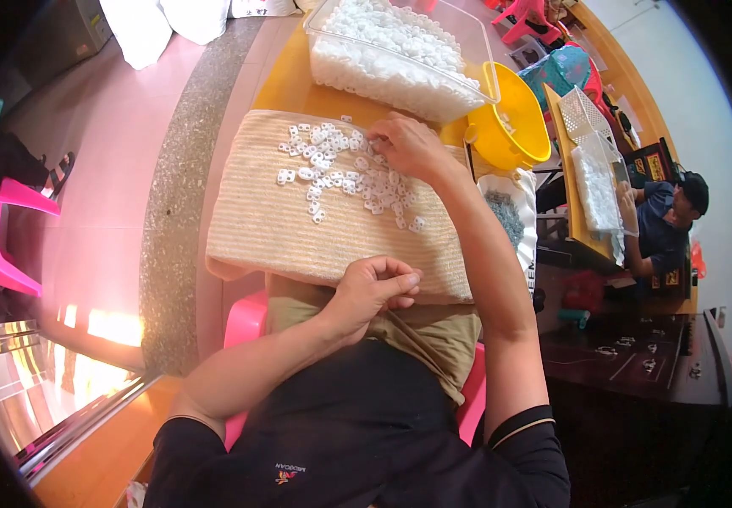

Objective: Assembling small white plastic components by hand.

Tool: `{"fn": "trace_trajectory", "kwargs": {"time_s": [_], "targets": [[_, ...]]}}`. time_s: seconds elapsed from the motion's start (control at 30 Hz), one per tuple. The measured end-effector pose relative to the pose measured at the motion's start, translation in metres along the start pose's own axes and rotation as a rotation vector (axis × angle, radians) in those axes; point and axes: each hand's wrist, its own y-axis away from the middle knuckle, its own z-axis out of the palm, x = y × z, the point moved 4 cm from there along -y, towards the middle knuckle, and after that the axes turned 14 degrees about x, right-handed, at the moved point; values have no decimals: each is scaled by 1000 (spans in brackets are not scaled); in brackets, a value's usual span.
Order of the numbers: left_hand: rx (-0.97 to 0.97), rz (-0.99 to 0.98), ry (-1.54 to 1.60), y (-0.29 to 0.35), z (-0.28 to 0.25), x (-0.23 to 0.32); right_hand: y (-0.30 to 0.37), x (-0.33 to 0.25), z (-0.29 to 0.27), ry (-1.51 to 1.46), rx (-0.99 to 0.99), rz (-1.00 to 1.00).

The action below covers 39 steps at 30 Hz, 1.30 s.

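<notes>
Clear tub on counter, yellow basket beside. White small pieces, with holes, scattered on striped cloth. Left hand pinched closed; right hand at pieces, grip cannot tell.

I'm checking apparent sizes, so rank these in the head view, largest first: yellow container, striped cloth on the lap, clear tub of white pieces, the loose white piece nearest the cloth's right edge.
1. Striped cloth
2. Clear tub
3. Yellow container
4. Loose white piece
</notes>
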Motion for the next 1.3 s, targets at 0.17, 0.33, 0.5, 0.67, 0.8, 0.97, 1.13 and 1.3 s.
{"fn": "trace_trajectory", "kwargs": {"time_s": [0.17, 0.33, 0.5, 0.67, 0.8, 0.97, 1.13, 1.3], "targets": [[-4, -6, -5, -1, 1, -1, 16, -5, -8, 26, -16, -18], [7, -13, 6, 1, -1, 0, 42, -17, -26, -98, 104, -36], [11, -15, 4, 1, -1, -1, 72, -14, -35, -127, 48, 82], [12, -25, 4, 0, 1, 0, 100, -1, -41, -79, 95, 102], [3, -3, -9, 1, 0, 1, 126, -11, -47, -111, -3, 251], [3, -20, -34, 1, 1, -1, 138, -15, -45, -49, -11, 264], [7, -24, -11, 2, 2, 0, 142, -16, -42, -74, -6, 284], [9, -25, -32, 1, 2, 0, 141, -21, -44, -63, 39, 253]]}}
